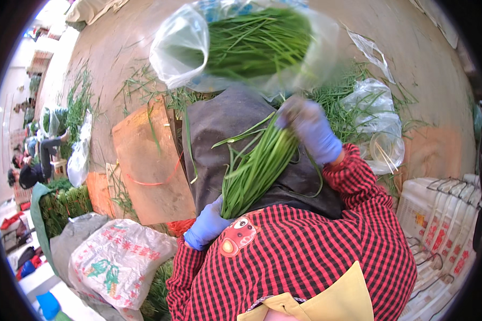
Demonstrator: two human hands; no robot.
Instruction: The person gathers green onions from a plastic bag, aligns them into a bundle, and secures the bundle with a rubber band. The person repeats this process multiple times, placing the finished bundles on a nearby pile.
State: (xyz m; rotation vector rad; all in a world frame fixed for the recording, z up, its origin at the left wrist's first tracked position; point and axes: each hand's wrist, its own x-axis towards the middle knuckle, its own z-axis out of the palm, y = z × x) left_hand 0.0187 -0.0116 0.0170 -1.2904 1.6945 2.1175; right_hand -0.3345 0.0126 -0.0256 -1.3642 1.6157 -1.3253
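A bunch of long green leaves, which look like Chinese chives, lies slanting over the dark apron on my lap. My left hand, in a blue glove, holds the bunch at its lower end, close to my checked shirt. At the upper, paler stalk ends is my right hand, gloved too and soiled at the fingers. Motion blurs its fingers, so their grip is unclear. Beyond my knees, an open clear plastic bag holds a large heap of the same greens.
Loose leaves litter the floor around a crumpled plastic bag and a clear cup with sticks. An orange-brown board lies left. White crates stand right; a printed sack lies lower left. Another person sits farther off.
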